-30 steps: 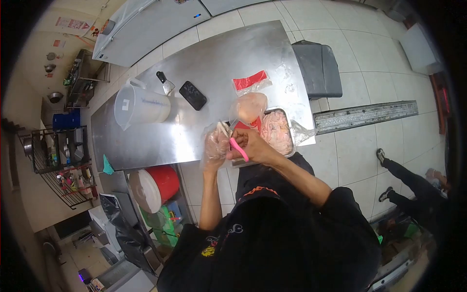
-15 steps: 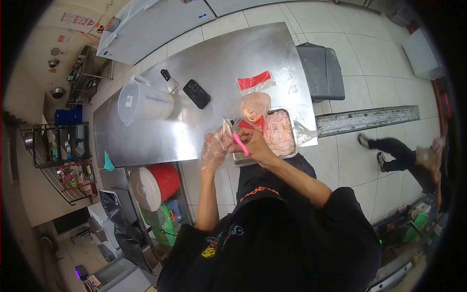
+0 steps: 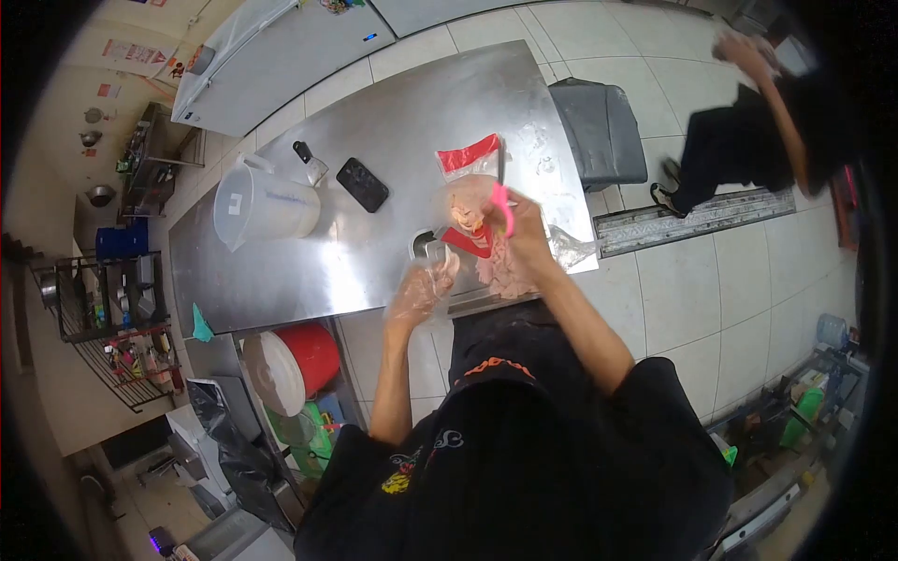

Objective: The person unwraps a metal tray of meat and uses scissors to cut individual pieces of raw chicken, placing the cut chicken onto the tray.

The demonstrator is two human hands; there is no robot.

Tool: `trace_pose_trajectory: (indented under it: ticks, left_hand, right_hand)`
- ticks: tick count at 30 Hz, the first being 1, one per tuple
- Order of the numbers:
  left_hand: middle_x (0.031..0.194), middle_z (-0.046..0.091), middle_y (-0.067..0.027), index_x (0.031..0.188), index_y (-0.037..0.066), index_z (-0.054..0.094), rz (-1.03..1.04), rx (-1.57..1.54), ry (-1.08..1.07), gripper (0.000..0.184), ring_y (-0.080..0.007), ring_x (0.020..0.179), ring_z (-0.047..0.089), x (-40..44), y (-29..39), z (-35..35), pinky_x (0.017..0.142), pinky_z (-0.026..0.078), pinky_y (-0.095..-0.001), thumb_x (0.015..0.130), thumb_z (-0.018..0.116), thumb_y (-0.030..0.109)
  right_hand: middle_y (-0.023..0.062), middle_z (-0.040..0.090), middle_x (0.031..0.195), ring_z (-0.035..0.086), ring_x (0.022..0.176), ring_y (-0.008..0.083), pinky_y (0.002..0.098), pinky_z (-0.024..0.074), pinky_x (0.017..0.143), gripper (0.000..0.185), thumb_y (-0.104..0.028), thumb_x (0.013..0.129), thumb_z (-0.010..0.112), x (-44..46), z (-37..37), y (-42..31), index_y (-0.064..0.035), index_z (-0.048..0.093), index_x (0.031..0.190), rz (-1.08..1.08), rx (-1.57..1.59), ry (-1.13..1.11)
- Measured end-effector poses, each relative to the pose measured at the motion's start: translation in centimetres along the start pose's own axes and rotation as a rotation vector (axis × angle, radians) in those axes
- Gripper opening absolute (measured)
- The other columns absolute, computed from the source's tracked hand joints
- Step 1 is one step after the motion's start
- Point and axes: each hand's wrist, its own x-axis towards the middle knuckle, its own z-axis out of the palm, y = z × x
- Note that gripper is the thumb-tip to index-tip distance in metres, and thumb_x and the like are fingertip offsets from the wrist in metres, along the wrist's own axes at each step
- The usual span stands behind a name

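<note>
My right hand point(image 3: 526, 228) is closed on pink-handled scissors point(image 3: 503, 208), whose blades point toward the table's far side. It is over a metal tray with raw pale-pink meat point(image 3: 505, 270). My left hand point(image 3: 423, 291), in a clear plastic glove, is closed on a small clear plastic piece point(image 3: 436, 251) left of the tray. A clear bag with pinkish-orange contents point(image 3: 467, 208) lies beyond the tray, near a red and clear packet point(image 3: 470, 157). Another red piece point(image 3: 465, 241) lies between my hands.
On the steel table point(image 3: 374, 271) stand a translucent jug point(image 3: 265, 203), a black phone point(image 3: 362, 185) and a black-handled tool point(image 3: 309, 160). A dark grey bin point(image 3: 597, 133) is beyond the table's right edge. Another person point(image 3: 748, 140) is at the upper right.
My right hand has moved away from my left, up and right with the scissors. My left hand is slightly lower. The other person has moved to the upper right.
</note>
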Motion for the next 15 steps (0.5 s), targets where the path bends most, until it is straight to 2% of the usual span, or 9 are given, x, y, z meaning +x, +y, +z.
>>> trace_pose_trajectory:
  ticks: [1,3,5,6,8,10,11,13,15]
  left_hand:
    - [0.090,0.065,-0.0153,0.116,0.002,0.057,0.009,-0.001,-0.006,0.039,-0.0289,0.079,0.062,0.3,-0.5,1.1,0.072,0.046,-0.0375,0.093,0.054,0.033]
    - [0.092,0.066,-0.0147,0.128,0.001,0.048,-0.689,-0.535,-0.319,0.047,-0.0240,0.086,0.064,0.4,-0.7,3.1,0.073,0.048,-0.0352,0.092,0.058,0.031]
    - [0.094,0.065,-0.0153,0.131,0.000,0.044,-0.773,-0.637,-0.288,0.050,-0.0222,0.088,0.063,1.5,0.7,3.9,0.073,0.048,-0.0340,0.092,0.059,0.026]
    - [0.096,0.065,-0.0160,0.134,-0.002,0.040,-0.857,-0.734,-0.237,0.053,-0.0204,0.090,0.063,2.2,0.9,4.0,0.073,0.048,-0.0329,0.091,0.061,0.022]
    - [0.096,0.066,-0.0132,0.134,-0.004,0.039,-0.729,-0.544,-0.111,0.052,-0.0177,0.081,0.062,0.2,-1.8,8.8,0.068,0.049,-0.0299,0.091,0.061,0.017]
    - [0.098,0.066,-0.0118,0.136,-0.001,0.037,-0.853,-0.785,0.119,0.055,-0.0151,0.077,0.062,0.2,-1.8,8.5,0.061,0.048,-0.0252,0.092,0.063,0.018]
    - [0.098,0.066,-0.0118,0.136,-0.001,0.037,-0.855,-0.782,0.107,0.055,-0.0151,0.077,0.062,-0.3,-1.7,8.0,0.061,0.048,-0.0252,0.092,0.063,0.018]
    - [0.099,0.066,-0.0118,0.139,0.003,0.034,-1.155,-1.307,0.273,0.057,-0.0135,0.074,0.062,3.0,1.3,1.0,0.057,0.047,-0.0207,0.093,0.063,0.020]
    - [0.099,0.066,-0.0121,0.140,0.004,0.033,-1.089,-1.351,0.348,0.058,-0.0137,0.074,0.062,4.2,3.0,-2.5,0.056,0.046,-0.0200,0.093,0.063,0.020]
  right_hand:
    - [0.0033,0.066,0.085,0.061,0.078,0.0080,0.0211,0.0484,0.071,0.021,-0.015,0.081,0.077,0.6,-0.9,-1.5,-0.0032,0.062,0.091,-0.056,-0.029,-0.050]
    - [0.0032,0.066,0.084,0.061,0.078,0.0078,0.0211,0.0486,0.071,0.023,-0.017,0.082,0.077,0.3,-2.7,-1.1,-0.0026,0.062,0.090,-0.089,-0.040,-0.078]
    - [0.0059,0.069,0.078,0.061,0.072,0.0070,0.0220,0.0462,0.061,0.023,-0.020,0.082,0.077,0.3,-4.7,0.6,-0.0033,0.062,0.084,0.030,-0.193,-0.141]
    - [0.0059,0.069,0.078,0.061,0.072,0.0070,0.0220,0.0462,0.061,0.023,-0.020,0.082,0.077,-0.1,-5.7,1.7,-0.0033,0.062,0.084,0.030,-0.197,-0.142]
    - [0.0053,0.068,0.077,0.060,0.070,0.0075,0.0229,0.0459,0.060,0.025,-0.021,0.082,0.078,-1.2,-7.3,4.7,-0.0014,0.063,0.084,0.189,-0.398,-0.225]
    - [0.0045,0.067,0.075,0.059,0.068,0.0077,0.0234,0.0456,0.061,0.028,-0.023,0.080,0.079,-2.9,-7.8,5.5,0.0001,0.063,0.084,0.336,-0.479,-0.254]
    - [0.0052,0.067,0.077,0.059,0.069,0.0075,0.0236,0.0455,0.061,0.030,-0.025,0.080,0.079,-4.0,-7.9,6.0,0.0001,0.063,0.085,0.379,-0.468,-0.370]
    - [0.0059,0.067,0.080,0.059,0.071,0.0072,0.0238,0.0454,0.062,0.031,-0.027,0.080,0.079,-5.5,-7.5,6.4,0.0000,0.063,0.086,0.417,-0.449,-0.477]
    - [0.0001,0.059,0.080,0.054,0.078,0.0058,0.0225,0.0427,0.065,0.032,-0.029,0.082,0.077,-6.3,-6.8,7.1,-0.0053,0.058,0.092,0.532,-0.256,-0.724]
